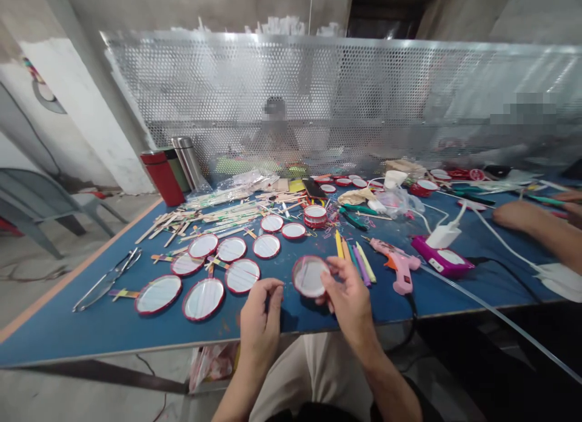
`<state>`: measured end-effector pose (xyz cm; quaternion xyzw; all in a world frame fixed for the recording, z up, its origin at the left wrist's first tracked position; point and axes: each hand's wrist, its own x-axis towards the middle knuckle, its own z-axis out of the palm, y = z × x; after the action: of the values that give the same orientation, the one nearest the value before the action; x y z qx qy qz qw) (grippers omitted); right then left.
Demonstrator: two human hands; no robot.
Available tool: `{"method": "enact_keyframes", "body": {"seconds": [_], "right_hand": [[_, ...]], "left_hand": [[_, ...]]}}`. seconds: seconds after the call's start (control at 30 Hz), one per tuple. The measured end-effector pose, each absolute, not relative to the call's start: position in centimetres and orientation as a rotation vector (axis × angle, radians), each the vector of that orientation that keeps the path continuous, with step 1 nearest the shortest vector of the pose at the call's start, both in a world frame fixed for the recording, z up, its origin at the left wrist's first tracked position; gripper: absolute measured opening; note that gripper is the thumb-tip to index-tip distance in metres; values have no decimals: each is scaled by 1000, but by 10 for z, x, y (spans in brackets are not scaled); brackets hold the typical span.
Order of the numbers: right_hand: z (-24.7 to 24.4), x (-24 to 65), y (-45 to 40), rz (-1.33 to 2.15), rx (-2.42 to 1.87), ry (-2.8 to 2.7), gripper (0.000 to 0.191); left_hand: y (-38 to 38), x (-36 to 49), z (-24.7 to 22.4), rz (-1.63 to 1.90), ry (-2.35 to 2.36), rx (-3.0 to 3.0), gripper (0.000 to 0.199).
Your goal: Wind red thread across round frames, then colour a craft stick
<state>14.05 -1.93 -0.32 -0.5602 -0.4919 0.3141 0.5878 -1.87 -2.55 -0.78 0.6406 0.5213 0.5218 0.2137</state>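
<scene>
We hold a red-rimmed disc [305, 277] by its edge in our right hand [350, 294], probably to spare its pale face. It sits above the tabletop [104, 334], between one and two o'clock from our loosely curled left hand [261, 318]; whether that pinches anything, we cannot tell. The glue gun [401, 277] lies at three o'clock from the disc, presumably for easy reach.

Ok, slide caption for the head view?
Right hand holds a red-rimmed disc at a cluttered blue table; left hand nearby.
</scene>
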Motion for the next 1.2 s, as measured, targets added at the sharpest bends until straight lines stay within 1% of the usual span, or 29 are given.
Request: {"method": "enact_keyframes", "body": {"seconds": [0.07, 0.1, 0.23, 0.27, 0.3, 0.37, 0.4, 0.43, 0.47, 0.5, 0.57, 0.6, 0.67, 0.73, 0.8, 0.87, 0.93, 1.0, 1.07, 1.2], "right_hand": [[-4, 140, -18, 513, -1318, -1064, 51], [-5, 139, -19, 377, -1330, -1071, 50], [-18, 136, -25, -110, -1301, -1320, 16], [-22, 135, -27, -182, -1281, -1396, 14], [-25, 134, -30, -233, -1266, -1475, 17], [-29, 131, -39, -292, -1216, -1635, 29], [-29, 128, -45, -304, -1170, -1710, 36], [-29, 125, -52, -299, -1122, -1771, 42], [-28, 121, -60, -284, -1074, -1799, 47], [-27, 117, -67, -238, -1057, -1835, 50], [-22, 110, -79, -132, -1040, -1859, 52], [-19, 108, -83, -60, -1056, -1857, 53], [-11, 108, -83, 100, -1142, -1831, 54], [0, 114, -73, 222, -1320, -1823, 53], [13, 125, -57, 170, -1532, -1890, 48], [24, 139, -39, -32, -1868, -1962, 38], [30, 151, -24, -72, -1922, -2016, 22], [29, 159, -14, -84, -1922, -2094, 14], [26, 164, -9, -101, -1926, -2155, 11], [19, 168, -3, -141, -1923, -2185, 15]], "left_hand": [[-24, -17, -6, 1398, 1456, 1846, 17], [-23, -17, -6, 1392, 1457, 1878, 17], [-24, -16, -7, 1375, 1332, 2057, 17], [-25, -16, -7, 1358, 1260, 2121, 25], [-27, -16, -7, 1334, 1180, 2192, 36], [-31, -15, -7, 1281, 1012, 2345, 61], [-35, -15, -7, 1245, 941, 2409, 71], [-38, -15, -6, 1201, 885, 2459, 75], [-43, -15, -6, 1158, 838, 2491, 75], [-47, -15, -6, 1113, 817, 2496, 71], [-56, -14, -6, 1104, 761, 2478, 55], [-59, -14, -6, 1102, 776, 2452, 50], [-62, -13, -6, 1071, 868, 2370, 46], [-61, -9, -7, 1063, 991, 2259, 40], [-57, -3, -7, 1099, 1144, 2172, 38], [-50, 4, -6, 1049, 1297, 2143, 38], [-41, 10, -3, 969, 1409, 2145, 35], [-30, 15, 5, 882, 1468, 2145, 33], [-18, 16, 13, 782, 1387, 2083, 29], [6, 8, 24, 741, 1194, 2040, 29]]}}
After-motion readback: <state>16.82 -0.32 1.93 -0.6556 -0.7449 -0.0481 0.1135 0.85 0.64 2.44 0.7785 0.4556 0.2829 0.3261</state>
